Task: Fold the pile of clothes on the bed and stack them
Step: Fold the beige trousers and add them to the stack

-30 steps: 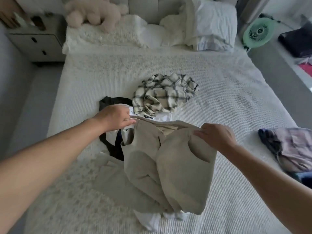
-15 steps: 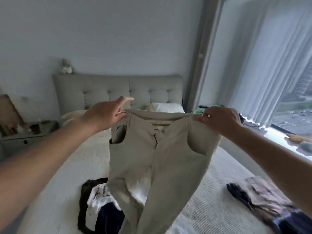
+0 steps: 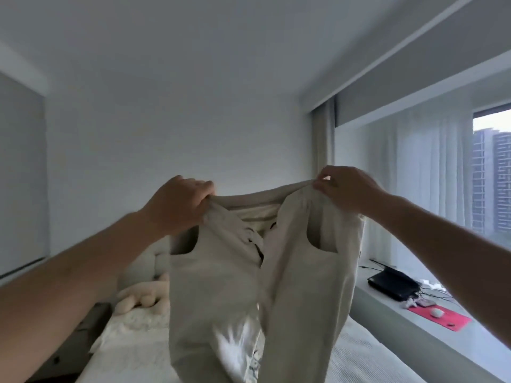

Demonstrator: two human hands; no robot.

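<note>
Above the bed (image 3: pixel 367 352), well clear of its white cover, I hold the beige trousers (image 3: pixel 221 286) up in front of me by the waistband. My left hand (image 3: pixel 177 205) has its fingers curled over the left end of the band, bunching the cloth in a closed grip. My right hand (image 3: pixel 345 189) pinches the right end between thumb and fingertips, the other fingers curled in behind. Between the two grips the band sags a little, and both legs hang straight down, the two front pocket openings showing. The hems run out of the bottom of the view, so I cannot tell whether they touch the cover.

Behind the trousers, at the head end of the bed, a cream plush toy (image 3: pixel 141 295) lies beside the pillows. Along the bed's right edge runs a window ledge (image 3: pixel 401 322), carrying a black laptop (image 3: pixel 392 283) and a red mat (image 3: pixel 439 317) with a small white object on it.
</note>
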